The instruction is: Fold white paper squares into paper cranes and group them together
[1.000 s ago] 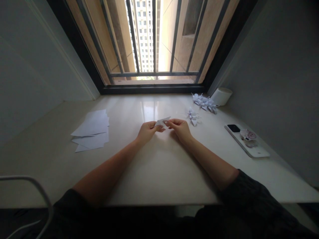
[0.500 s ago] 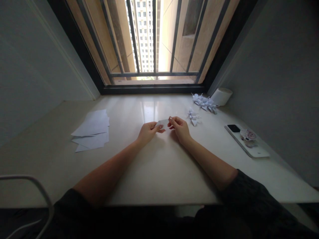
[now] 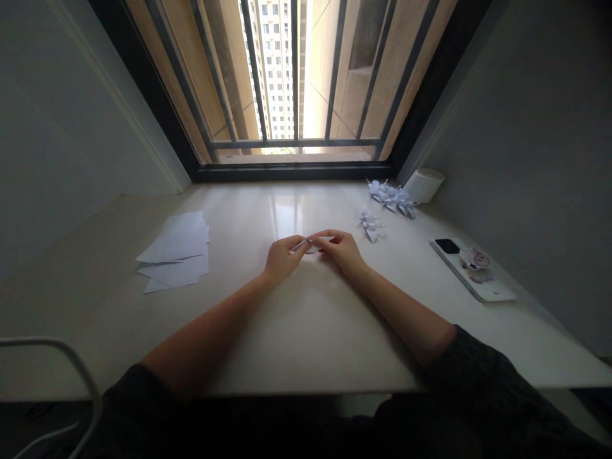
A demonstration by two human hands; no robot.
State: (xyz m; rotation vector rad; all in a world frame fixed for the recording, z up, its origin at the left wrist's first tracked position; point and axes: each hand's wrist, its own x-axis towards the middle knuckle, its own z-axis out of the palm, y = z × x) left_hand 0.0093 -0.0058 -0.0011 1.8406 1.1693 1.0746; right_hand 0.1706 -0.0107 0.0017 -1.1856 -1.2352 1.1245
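Observation:
Between my two hands is a small folded piece of white paper [image 3: 313, 249], mostly covered by my fingers. My left hand [image 3: 283, 260] pinches its left side with the thumb on top. From the right, my right hand [image 3: 345, 252] grips it, its thumb meeting the left fingertips near the middle. The exact folds are too small to make out. Just beyond my right hand lie a few folded paper cranes [image 3: 370, 226], apart from it.
A stack of white paper sheets [image 3: 176, 245] lies at left. More paper cranes [image 3: 393, 197] are heaped at the back right beside a white cylinder [image 3: 424, 185]. A phone [image 3: 471, 271] with a round grip rests at right. A cable [image 3: 88, 376] loops at lower left; a barred window [image 3: 294, 171] stands behind.
My hands have come together, and my right thumb has moved left and down onto the paper. Less of the paper shows now.

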